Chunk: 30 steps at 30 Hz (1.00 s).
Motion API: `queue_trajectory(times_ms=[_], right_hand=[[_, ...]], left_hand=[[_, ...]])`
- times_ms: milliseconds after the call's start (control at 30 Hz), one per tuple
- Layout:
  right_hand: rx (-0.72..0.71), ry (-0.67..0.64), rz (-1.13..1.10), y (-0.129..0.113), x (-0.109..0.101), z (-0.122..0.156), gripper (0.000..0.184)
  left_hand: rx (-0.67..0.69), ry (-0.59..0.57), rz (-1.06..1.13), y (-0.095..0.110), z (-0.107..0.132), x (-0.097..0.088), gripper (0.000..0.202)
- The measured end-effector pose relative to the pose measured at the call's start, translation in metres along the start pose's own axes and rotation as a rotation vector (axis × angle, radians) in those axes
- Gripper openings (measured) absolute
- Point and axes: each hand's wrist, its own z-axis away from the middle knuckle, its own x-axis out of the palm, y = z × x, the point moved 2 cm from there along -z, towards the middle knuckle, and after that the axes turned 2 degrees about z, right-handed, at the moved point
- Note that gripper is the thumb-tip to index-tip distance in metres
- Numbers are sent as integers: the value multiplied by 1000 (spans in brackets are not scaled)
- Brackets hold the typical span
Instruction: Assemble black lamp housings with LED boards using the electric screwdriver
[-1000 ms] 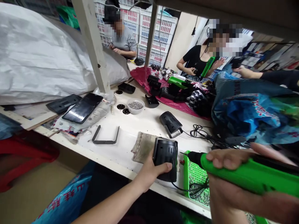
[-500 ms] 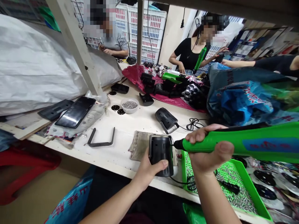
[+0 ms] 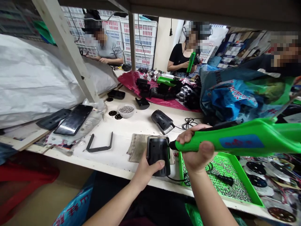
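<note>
Black plastic housing (image 3: 158,156) is being clamped upright in the left hand (image 3: 147,169) right now, seen from the head camera, with the palm and fingers wrapped around its lower side and the thumb pressed across its face, and it is held just above a worn, tan mesh pad (image 3: 138,147) near the front edge of a white workbench (image 3: 131,171). A green electric screwdriver (image 3: 235,142) is gripped firmly in the right hand (image 3: 194,150), fingers closed over the top of the barrel and thumb curled against its side. Its black tip (image 3: 172,145) is brought right up to the housing's right side, though contact cannot be told from this angle. A green plastic tray (image 3: 246,180) is set just to the right, with loose screws (image 3: 235,188) scattered across it. Further along the bench, a second black housing (image 3: 162,121), a black U-shaped bracket (image 3: 100,145) and a white bowl of steel balls (image 3: 125,110) are laid out. Beyond, a green screwdriver (image 3: 191,62) is held up by a co-worker in a black top (image 3: 176,59).
</note>
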Motion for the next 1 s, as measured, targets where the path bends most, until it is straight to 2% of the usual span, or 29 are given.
queue_trajectory(times_ms=[200,333,500,667,800,1000], right_hand=[[-81,72,12,-27,-10,-3,48],[4,60,14,-36,-13,8,52],[9,34,-12,-30,-3,19,53],[40,-18,-13,-20,5,21,41],[70,-43,-36,-10,4,23,38],[126,-28,-43,-5,0,25,32]], left_hand=[[-89,20,137,0,-2,-5,55],[-129,72,263,0,-5,-8,61],[-98,114,289,-1,-8,-8,61],[-66,140,289,-1,-5,-4,60],[0,166,279,-1,-5,-1,57],[-28,177,250,-2,-6,0,52]])
